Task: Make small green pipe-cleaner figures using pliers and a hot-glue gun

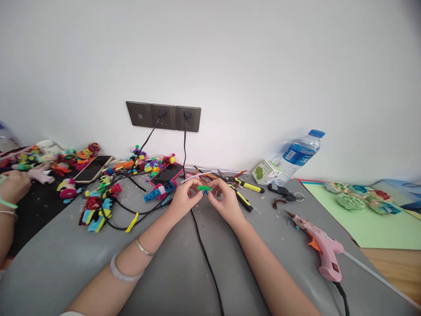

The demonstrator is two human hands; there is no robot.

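Note:
Between my two hands, above the middle of the grey table (171,272), is a small green fuzzy piece (204,188). My left hand (187,197) pinches its left side with thumb and fingers. On the other side my right hand (224,198) holds it in a similar pinch. Something small and blue shows just under the green piece, too small to make out. A blue fuzzy roll (160,192) with a pink band lies left of my left hand. Yellow-and-black pliers (242,199) rest just beyond my right hand.
A pink glue gun (324,248) lies at right, near keys (284,192) and a leaning water bottle (299,153). Black cables (205,252) cross the table. Phones (94,169) and colourful fuzzy figures (98,206) lie left. Another person's hand (15,188) is at far left.

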